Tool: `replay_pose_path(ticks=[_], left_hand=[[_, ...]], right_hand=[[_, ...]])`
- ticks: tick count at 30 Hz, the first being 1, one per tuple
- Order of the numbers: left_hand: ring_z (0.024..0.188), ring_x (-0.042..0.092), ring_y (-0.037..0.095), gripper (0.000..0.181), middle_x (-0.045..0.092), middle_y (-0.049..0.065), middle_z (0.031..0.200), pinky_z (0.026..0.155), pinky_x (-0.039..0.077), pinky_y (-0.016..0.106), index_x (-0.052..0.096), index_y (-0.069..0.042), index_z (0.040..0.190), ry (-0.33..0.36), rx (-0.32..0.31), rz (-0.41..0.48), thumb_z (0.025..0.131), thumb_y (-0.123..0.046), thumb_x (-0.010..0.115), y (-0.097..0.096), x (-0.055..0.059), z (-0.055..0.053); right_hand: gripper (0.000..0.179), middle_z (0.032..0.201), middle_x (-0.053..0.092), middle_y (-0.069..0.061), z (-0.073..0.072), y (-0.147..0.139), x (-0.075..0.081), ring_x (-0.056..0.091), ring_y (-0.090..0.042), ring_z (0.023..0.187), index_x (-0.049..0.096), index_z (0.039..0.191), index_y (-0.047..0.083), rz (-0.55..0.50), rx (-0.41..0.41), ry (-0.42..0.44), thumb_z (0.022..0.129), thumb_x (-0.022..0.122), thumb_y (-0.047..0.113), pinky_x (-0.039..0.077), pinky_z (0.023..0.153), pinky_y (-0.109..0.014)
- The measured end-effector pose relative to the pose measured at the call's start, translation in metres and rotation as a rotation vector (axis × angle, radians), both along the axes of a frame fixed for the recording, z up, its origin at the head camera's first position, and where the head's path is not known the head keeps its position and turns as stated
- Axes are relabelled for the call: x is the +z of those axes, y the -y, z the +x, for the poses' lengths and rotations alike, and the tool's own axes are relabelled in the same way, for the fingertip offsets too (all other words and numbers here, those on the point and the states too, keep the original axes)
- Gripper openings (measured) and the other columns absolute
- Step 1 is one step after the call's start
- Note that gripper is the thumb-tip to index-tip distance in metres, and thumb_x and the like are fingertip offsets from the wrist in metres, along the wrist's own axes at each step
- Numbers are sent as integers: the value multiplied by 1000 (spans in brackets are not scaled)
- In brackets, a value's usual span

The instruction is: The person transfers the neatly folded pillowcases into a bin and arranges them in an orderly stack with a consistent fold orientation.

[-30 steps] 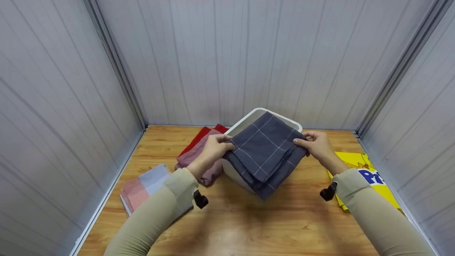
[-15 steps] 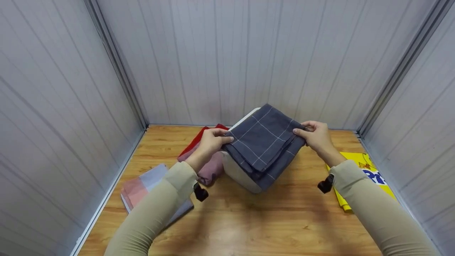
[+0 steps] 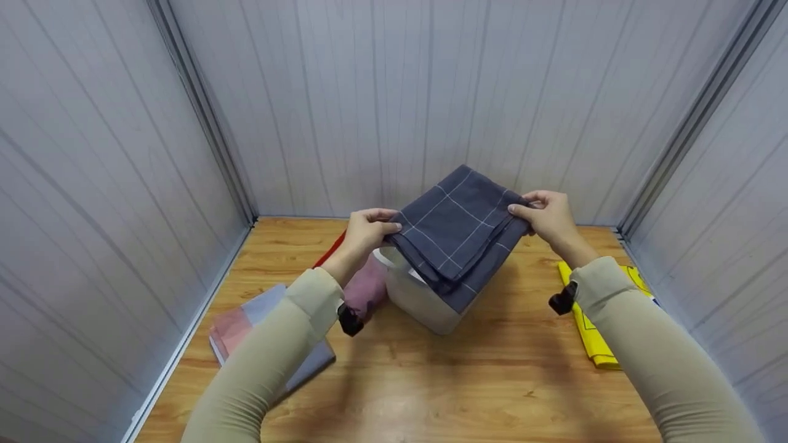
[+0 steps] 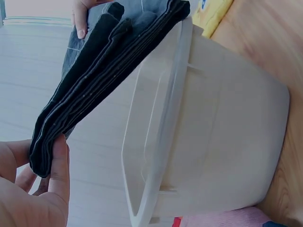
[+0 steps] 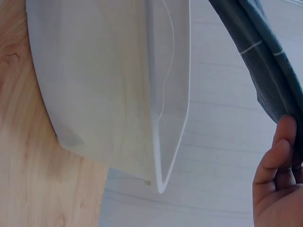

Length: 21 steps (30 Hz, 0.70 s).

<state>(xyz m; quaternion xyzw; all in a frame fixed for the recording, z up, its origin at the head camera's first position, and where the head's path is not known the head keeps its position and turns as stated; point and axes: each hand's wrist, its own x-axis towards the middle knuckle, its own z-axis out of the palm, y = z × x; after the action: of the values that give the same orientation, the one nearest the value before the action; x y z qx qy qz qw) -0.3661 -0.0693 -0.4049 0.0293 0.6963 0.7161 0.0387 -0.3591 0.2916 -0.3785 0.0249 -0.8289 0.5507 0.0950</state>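
Observation:
A dark grey folded cloth (image 3: pixel 458 224) with thin white check lines is held spread between both hands, over a white plastic bin (image 3: pixel 425 304). My left hand (image 3: pixel 367 231) pinches its left corner, thumb on top. At the right corner my right hand (image 3: pixel 548 221) pinches it the same way. Several stacked layers of the cloth (image 4: pixel 99 80) show edge-on in the left wrist view, above the bin's rim (image 4: pixel 165 118). In the right wrist view the cloth (image 5: pixel 265 56) also stands apart from the bin (image 5: pixel 104 85). Most of the bin's opening is hidden under the cloth in the head view.
A pink cloth (image 3: pixel 367 286) and a strip of red cloth (image 3: pixel 329 249) lie left of the bin. Farther left lies a folded pink-and-grey cloth (image 3: pixel 231 329), partly behind the left sleeve. A yellow printed cloth (image 3: pixel 594 338) lies by the right wall. Panel walls enclose the wooden floor (image 3: pixel 455 394).
Both hands have lifted the grey cloth up and away from the bin, uncovering more of the bin's front. The grip at both corners stays the same.

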Motion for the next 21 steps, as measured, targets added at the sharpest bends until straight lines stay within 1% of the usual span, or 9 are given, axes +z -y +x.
replay_pose_path(ticks=[5, 9, 14, 18, 21], left_hand=[[71, 71, 9, 31, 78, 7, 101, 65, 62, 23, 78, 3, 124, -20, 11, -5, 93, 5, 75, -4, 2, -3], [73, 70, 9, 30, 78, 8, 104, 66, 62, 23, 78, 3, 123, -34, 20, -16, 94, 5, 76, -6, 3, -5], [72, 69, 10, 29, 77, 10, 103, 66, 62, 22, 78, 5, 123, -67, 36, 2, 94, 6, 75, -8, 7, -9], [74, 70, 10, 30, 76, 11, 103, 67, 62, 22, 76, 7, 124, -80, 39, 35, 95, 8, 74, -8, 8, -12], [75, 70, 10, 30, 75, 11, 104, 66, 61, 21, 76, 7, 125, -93, 50, 35, 95, 7, 74, -7, 10, -14]], right_hand=[[34, 70, 70, 15, -4, -1, 4, 60, -1, 52, 67, 123, -12, -17, 29, -9, 103, 74, 15, 51, 50, -19], [28, 70, 69, 14, -7, -2, 7, 59, -1, 51, 67, 120, -12, -47, 21, -26, 103, 71, 10, 50, 48, -19], [21, 73, 69, 14, -11, 1, 10, 61, -1, 53, 67, 114, -7, -76, 3, -52, 101, 73, 8, 52, 49, -19], [25, 74, 70, 15, -14, 5, 14, 63, -1, 54, 66, 117, -8, -77, -18, -56, 102, 73, 9, 54, 50, -19], [28, 76, 70, 16, -16, 6, 16, 64, -1, 56, 66, 121, -9, -74, -25, -57, 103, 73, 11, 54, 52, -18]])
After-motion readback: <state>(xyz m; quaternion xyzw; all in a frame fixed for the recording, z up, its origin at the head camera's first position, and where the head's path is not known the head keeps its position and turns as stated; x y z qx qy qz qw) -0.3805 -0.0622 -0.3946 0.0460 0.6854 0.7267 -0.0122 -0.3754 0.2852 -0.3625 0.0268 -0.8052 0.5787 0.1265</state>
